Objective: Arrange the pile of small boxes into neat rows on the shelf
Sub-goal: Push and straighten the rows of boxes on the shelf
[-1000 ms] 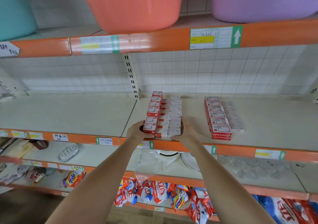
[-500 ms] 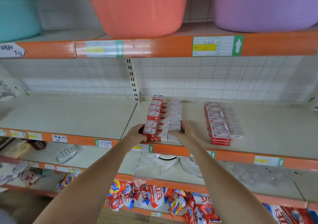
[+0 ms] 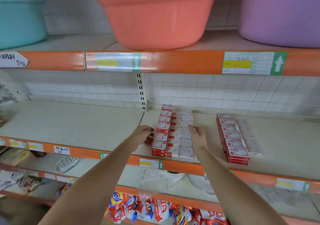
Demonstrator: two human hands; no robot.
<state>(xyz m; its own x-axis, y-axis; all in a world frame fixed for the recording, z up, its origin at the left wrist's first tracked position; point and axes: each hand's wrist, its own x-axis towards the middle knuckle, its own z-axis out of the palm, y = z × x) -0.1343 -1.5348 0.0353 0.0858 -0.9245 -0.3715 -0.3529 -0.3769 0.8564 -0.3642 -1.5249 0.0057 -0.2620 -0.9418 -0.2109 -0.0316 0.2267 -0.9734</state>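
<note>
Our left hand (image 3: 144, 134) and right hand (image 3: 197, 134) have slid back along the boxes (image 3: 173, 133), fingers now relaxed against the rows' sides on the shelf (image 3: 285, 138); the rows look squared.

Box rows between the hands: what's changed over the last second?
Both hands moved from the near end to flank the red-and-white box rows: left hand beside the left row, right hand against the right. The box stack further right stayed put.
</note>
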